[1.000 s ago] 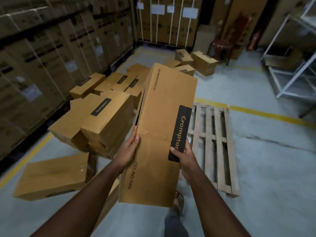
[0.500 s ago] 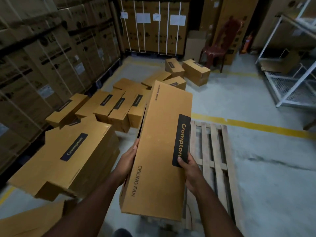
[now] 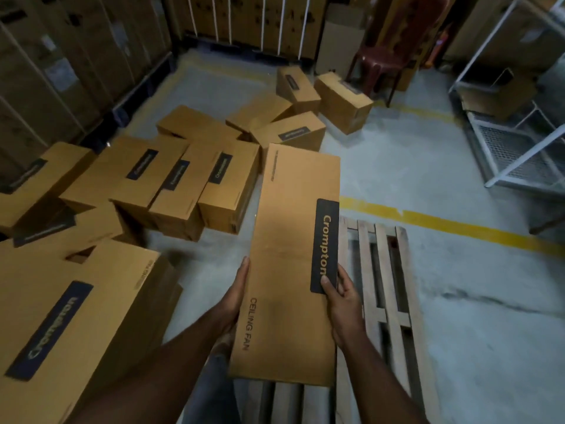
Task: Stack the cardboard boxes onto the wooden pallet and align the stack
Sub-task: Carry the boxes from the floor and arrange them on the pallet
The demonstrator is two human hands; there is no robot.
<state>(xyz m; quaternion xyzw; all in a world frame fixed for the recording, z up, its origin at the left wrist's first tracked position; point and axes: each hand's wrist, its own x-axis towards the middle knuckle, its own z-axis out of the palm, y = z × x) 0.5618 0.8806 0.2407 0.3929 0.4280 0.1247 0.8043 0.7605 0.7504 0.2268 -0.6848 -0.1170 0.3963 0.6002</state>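
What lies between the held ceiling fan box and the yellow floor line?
In the head view, the wooden pallet's bare slats and a strip of grey floor separate the held box from the yellow line; no other box sits there.

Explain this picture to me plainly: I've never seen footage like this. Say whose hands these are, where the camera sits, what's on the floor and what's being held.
There is no machine here. A person wears a camera on the head, looking forward and down at their own arms. The left hand and right hand hold a long cardboard box, marked Crompton and Ceiling Fan, by its two long sides. Below it on the concrete floor lies a wooden pallet. More boxes lie scattered to the left.
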